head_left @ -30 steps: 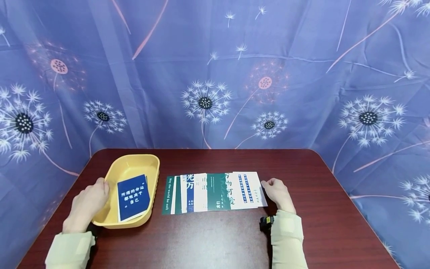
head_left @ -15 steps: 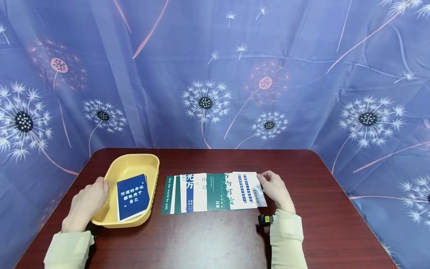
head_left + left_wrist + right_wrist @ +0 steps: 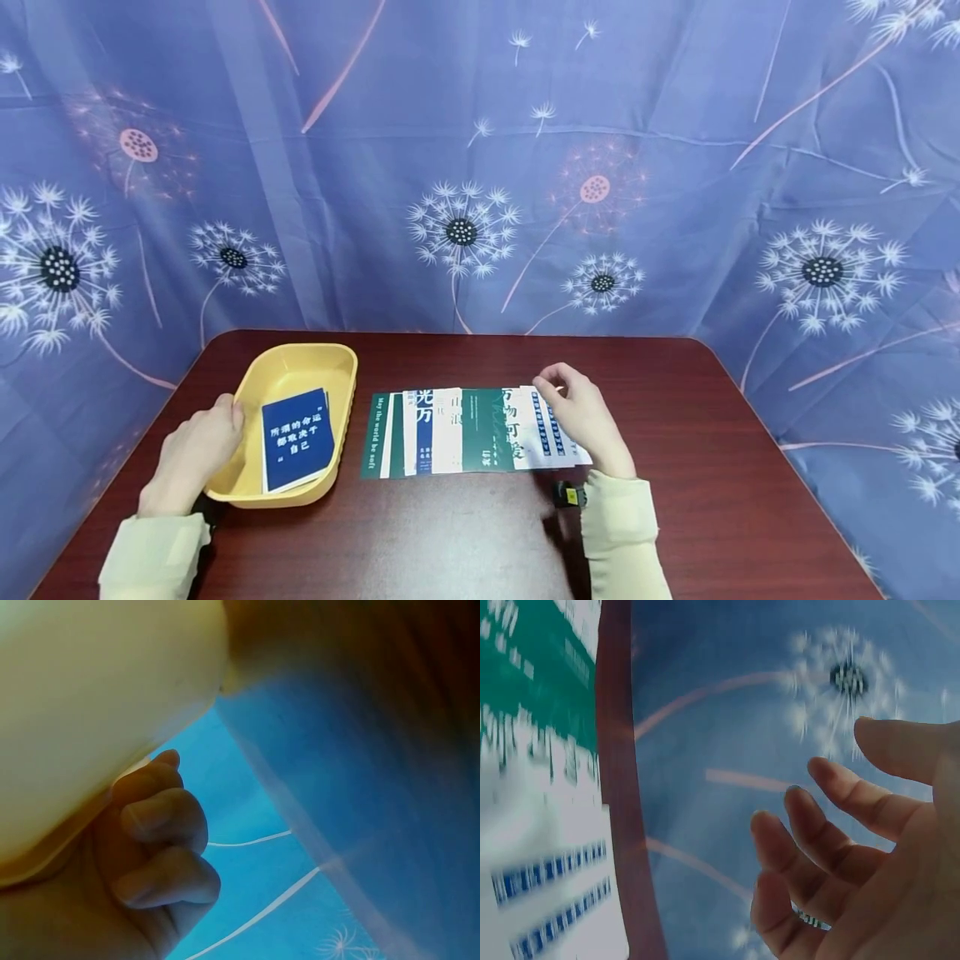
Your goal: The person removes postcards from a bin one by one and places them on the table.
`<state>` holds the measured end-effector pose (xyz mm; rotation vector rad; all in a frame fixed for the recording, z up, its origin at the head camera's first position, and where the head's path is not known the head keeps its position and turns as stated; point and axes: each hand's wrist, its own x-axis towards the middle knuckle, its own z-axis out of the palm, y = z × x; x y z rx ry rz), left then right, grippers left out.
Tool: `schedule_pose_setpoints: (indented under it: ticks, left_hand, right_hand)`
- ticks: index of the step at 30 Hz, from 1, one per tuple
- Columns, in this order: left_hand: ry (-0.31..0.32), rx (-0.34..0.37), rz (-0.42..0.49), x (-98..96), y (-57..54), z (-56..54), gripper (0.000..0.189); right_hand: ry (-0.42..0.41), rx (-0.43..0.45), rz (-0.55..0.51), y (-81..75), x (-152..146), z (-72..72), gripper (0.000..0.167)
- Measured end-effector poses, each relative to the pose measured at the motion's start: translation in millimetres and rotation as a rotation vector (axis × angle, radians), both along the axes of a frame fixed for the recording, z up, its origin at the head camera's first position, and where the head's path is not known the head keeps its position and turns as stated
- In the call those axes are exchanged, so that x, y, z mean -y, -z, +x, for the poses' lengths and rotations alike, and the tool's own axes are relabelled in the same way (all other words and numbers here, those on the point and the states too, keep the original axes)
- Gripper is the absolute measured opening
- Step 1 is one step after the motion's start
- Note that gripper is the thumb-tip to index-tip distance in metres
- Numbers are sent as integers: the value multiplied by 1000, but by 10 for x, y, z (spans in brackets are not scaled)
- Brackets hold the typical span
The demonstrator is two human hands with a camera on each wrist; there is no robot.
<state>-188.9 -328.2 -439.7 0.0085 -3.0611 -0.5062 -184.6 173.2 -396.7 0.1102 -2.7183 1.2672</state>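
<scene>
My left hand (image 3: 193, 450) grips the left rim of a yellow plastic tub (image 3: 288, 367), its fingers (image 3: 169, 817) curled against the tub's outer side. Inside the tub lies a small stack of cards, topped by a dark blue card (image 3: 298, 443) with white Chinese writing. To the right, a row of overlapping green, white and blue printed cards (image 3: 483, 429) is spread flat on the table. My right hand (image 3: 588, 417) hovers over the right end of this row, fingers loosely bent and apart, holding nothing. The right wrist view shows the blue-striped white card (image 3: 562, 900) beside it.
A dark red-brown table (image 3: 450, 533) carries everything. Behind and at the sides hangs a blue curtain (image 3: 360, 208) with dandelion prints. A small black device (image 3: 570, 493) is worn at the right wrist.
My right hand has come left from beside the row's right edge to above the end card, lifting a little. The left hand, tub and cards keep their places.
</scene>
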Motion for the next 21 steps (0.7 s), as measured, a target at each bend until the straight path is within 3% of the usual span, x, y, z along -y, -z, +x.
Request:
schedule_pose_setpoints:
  ticks: [4, 7, 14, 21]
  left_hand:
    - [5, 9, 0, 0, -5, -12, 38]
    - [4, 24, 2, 2, 2, -9, 39]
    - [0, 43, 1, 4, -10, -2, 40]
    - [-4, 52, 6, 4, 5, 2, 42]
  right_hand:
    - [-93, -103, 8, -8, 316, 43, 8]
    - [-197, -132, 20, 10, 613, 107, 9]
    - [-412, -160, 167, 0, 1296, 353, 20]
    - [-551, -299, 254, 27, 1841, 495, 20]
